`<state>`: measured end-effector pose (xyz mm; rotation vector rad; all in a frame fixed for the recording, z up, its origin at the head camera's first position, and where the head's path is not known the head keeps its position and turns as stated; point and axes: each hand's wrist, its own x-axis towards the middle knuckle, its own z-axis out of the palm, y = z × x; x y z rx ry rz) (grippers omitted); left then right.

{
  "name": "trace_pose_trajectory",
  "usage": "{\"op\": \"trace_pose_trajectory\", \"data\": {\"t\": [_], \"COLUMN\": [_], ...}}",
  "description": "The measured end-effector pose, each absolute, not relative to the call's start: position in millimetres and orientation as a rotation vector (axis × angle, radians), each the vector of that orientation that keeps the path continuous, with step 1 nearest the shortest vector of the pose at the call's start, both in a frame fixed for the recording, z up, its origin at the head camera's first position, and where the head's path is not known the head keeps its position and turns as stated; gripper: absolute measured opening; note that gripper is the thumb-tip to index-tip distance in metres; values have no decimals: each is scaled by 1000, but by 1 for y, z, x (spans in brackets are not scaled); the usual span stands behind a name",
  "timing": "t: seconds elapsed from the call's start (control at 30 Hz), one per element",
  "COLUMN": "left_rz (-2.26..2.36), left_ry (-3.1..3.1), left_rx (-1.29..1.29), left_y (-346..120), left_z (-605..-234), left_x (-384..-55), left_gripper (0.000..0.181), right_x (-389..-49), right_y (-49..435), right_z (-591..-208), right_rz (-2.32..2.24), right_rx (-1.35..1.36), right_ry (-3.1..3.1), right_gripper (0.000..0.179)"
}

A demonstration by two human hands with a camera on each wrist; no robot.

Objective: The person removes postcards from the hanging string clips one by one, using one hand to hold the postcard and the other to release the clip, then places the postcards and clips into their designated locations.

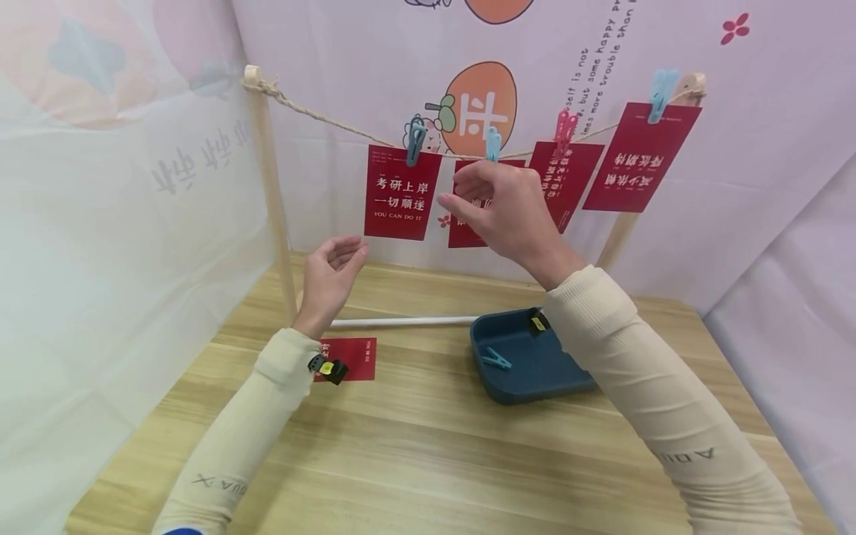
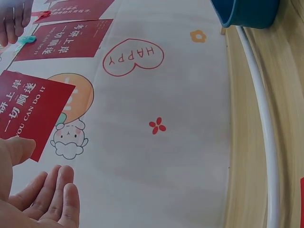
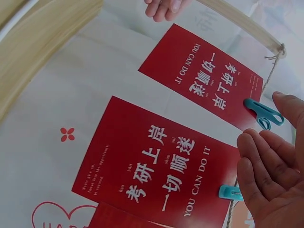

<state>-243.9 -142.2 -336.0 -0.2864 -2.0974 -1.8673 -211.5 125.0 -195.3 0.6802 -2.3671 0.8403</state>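
Several red cards hang by clothespins from a twine line [image 1: 314,115]. My left hand [image 1: 331,279] is just below and left of the leftmost card [image 1: 401,204], which a dark teal clothespin [image 1: 416,141] holds; its fingers are loosely bent with nothing between them. In front of the second card [image 3: 156,166], my right hand [image 1: 504,215] is raised, thumb and fingers apart and holding nothing. A light blue clothespin [image 1: 493,143] fastens that card. Farther right hang a card [image 1: 578,174] under a pink clothespin [image 1: 565,132] and another card [image 1: 642,160] under a pale blue clothespin [image 1: 662,96].
Wooden posts [image 1: 270,186] carry the twine at both ends. On the wooden table [image 1: 401,461] lie another red card [image 1: 361,360], partly behind my left wrist, and a dark blue tray [image 1: 495,386] with a teal clothespin [image 1: 495,359]. A white rod [image 1: 414,322] runs along the back.
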Motion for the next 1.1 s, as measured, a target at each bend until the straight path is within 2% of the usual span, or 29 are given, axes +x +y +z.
{"op": "trace_pose_trajectory", "data": {"t": [0.53,0.87,1.1], "left_rz": [-1854,-1865,-1878], "left_ry": [-2098,-1958,-1926], "left_rx": [-298,-307,-308], "left_y": [-134,-129,-128], "left_z": [-323,-324,-325], "left_x": [-246,-246,-245], "left_gripper": [41,29,29], "right_x": [-220,-225,-231], "right_y": [113,105,100], "right_z": [-177,-167,-161], "right_rz": [804,797,779], "right_rx": [647,634,603], "right_ry": [-2376,-2411,-2441], "right_gripper": [43,41,41]}}
